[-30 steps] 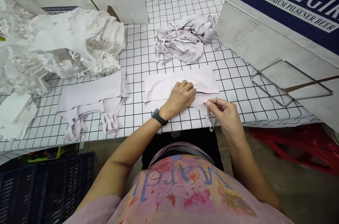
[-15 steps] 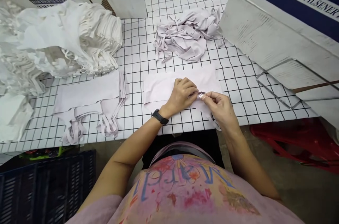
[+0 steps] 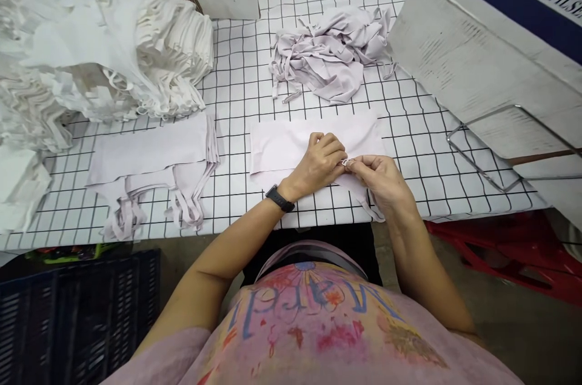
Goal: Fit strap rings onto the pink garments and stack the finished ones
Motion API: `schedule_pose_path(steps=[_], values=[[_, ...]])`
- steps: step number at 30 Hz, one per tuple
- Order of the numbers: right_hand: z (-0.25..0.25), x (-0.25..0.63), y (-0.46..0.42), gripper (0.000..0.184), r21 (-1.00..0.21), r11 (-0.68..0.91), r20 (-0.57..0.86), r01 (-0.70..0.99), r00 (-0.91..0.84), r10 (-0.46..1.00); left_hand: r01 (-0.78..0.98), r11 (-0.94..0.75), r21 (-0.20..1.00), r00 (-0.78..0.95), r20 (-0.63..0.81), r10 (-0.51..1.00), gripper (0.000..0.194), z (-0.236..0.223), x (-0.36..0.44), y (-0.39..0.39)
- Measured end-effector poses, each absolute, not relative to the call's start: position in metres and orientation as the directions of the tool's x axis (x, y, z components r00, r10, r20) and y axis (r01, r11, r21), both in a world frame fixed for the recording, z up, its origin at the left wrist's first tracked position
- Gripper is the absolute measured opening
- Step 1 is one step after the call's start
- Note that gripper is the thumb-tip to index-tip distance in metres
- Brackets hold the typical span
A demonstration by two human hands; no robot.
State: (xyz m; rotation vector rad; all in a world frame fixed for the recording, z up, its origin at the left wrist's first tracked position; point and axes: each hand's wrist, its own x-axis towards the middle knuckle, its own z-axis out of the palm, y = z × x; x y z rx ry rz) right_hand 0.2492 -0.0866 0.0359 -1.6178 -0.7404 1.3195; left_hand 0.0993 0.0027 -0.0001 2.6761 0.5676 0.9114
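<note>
A pale pink garment (image 3: 291, 142) lies flat on the grid-patterned table (image 3: 236, 94) in front of me. My left hand (image 3: 321, 164) rests on it with its fingers curled, pinching a thin strap of the garment. My right hand (image 3: 379, 179) meets it fingertip to fingertip and pinches the same strap, with a small ring-like fitting (image 3: 346, 162) between the two hands. The strap's loose end (image 3: 370, 209) hangs over the table's front edge.
A neat stack of pink garments (image 3: 150, 160) lies left, a rumpled pink heap (image 3: 331, 51) behind. White folded cloth (image 3: 113, 51) piles at far left. A tilted beer carton (image 3: 491, 39) and wire frame (image 3: 504, 148) stand right. A dark crate (image 3: 77, 312) and red stool (image 3: 509, 251) sit below.
My right hand has moved left along the strap until its fingertips meet my left hand's. The view has shifted slightly downward.
</note>
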Motion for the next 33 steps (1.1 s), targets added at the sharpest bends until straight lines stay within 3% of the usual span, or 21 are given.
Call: schedule_pose_path(steps=[19,33], values=[[0.0383,0.2529,-0.0808,0.025,-0.884,-0.459,-0.465,-0.082,0.234,0.854,0.317,-0.837,0.447,0.76,0.409,0.505,0.015,0.0008,0.0992,0.0038],[0.0432,0.2484,-0.0814,0.022,-0.886,-0.453,-0.46,-0.095,0.296,0.837,0.266,-0.865,0.426,0.76,0.46,0.46,0.02,0.0016,0.0981,0.0025]])
